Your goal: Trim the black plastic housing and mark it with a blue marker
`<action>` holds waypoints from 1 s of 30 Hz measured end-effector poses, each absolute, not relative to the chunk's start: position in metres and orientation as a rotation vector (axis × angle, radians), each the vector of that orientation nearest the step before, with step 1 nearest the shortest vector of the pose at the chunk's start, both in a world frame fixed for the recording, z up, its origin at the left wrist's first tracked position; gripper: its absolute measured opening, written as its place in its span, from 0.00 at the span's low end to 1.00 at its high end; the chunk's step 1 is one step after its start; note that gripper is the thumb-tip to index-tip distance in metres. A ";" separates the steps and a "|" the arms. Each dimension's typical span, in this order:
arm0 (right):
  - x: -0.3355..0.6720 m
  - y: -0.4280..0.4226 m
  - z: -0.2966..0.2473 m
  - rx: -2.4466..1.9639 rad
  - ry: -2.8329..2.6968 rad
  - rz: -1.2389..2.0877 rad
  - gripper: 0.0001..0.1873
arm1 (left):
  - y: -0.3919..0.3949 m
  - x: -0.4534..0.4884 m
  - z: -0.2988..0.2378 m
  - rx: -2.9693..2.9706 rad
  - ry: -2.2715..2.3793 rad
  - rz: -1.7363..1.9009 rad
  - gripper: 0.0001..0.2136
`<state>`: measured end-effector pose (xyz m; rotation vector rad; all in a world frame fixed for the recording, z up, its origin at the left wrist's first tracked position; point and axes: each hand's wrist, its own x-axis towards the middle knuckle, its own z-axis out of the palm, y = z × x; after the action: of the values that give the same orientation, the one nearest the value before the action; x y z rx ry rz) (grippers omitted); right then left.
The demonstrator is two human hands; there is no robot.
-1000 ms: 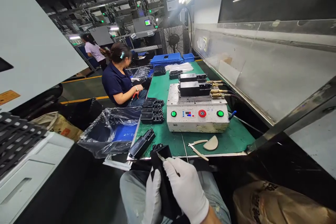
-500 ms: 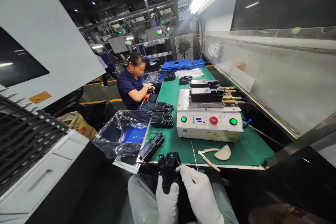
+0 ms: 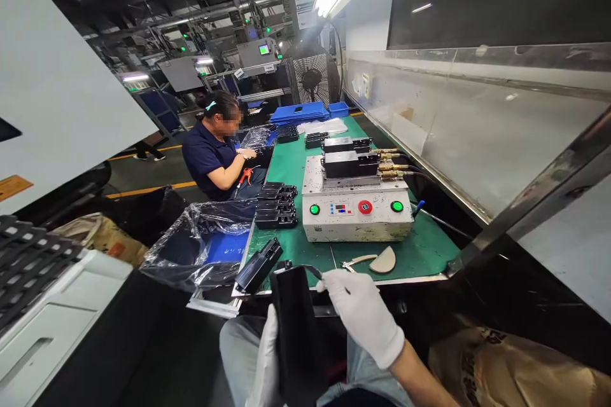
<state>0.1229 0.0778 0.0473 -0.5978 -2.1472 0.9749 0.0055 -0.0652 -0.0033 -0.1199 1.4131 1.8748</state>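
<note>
Left of the bench you've got a black slotted rack (image 3: 23, 261) on a white cabinet (image 3: 48, 311), then a plastic-lined bin (image 3: 200, 245) beside the bench's near left corner. Your left hand (image 3: 262, 362), gloved, is clenched round the lower side of a black housing (image 3: 294, 331), held over your thighs just below the bench's near edge. Your right hand (image 3: 360, 311), also gloved, is at the housing's upper right side, fingers (image 3: 329, 286) touching it; can't tell if it's gripping. A second housing (image 3: 258, 265) lies at the near left edge of the bench (image 3: 420, 261), with a stack of housings (image 3: 275, 206) farther along the left edge. Beyond the left edge, a co-worker (image 3: 210, 152) sits holding red pliers (image 3: 245, 176). Mid-bench is a white control box (image 3: 356, 216) with black blocks (image 3: 341, 164) on top. A beige pad (image 3: 383, 261) lies near the front edge, and blue trays (image 3: 300, 113) sit at the far end.
</note>
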 end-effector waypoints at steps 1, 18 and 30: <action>0.122 0.081 0.054 -0.579 -2.188 0.922 0.33 | -0.064 0.009 0.002 -0.107 1.418 1.861 0.28; 0.115 0.091 0.077 -0.537 -2.494 0.341 0.35 | -0.051 0.027 0.048 0.206 1.745 1.853 0.20; 0.136 0.059 0.051 -0.389 -2.592 0.141 0.30 | -0.037 0.034 0.069 -0.096 1.720 1.951 0.23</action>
<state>0.1356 0.0591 0.0509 -0.3893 -2.5923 0.1411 0.0343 -0.0371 0.0688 -0.0955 1.7199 1.9513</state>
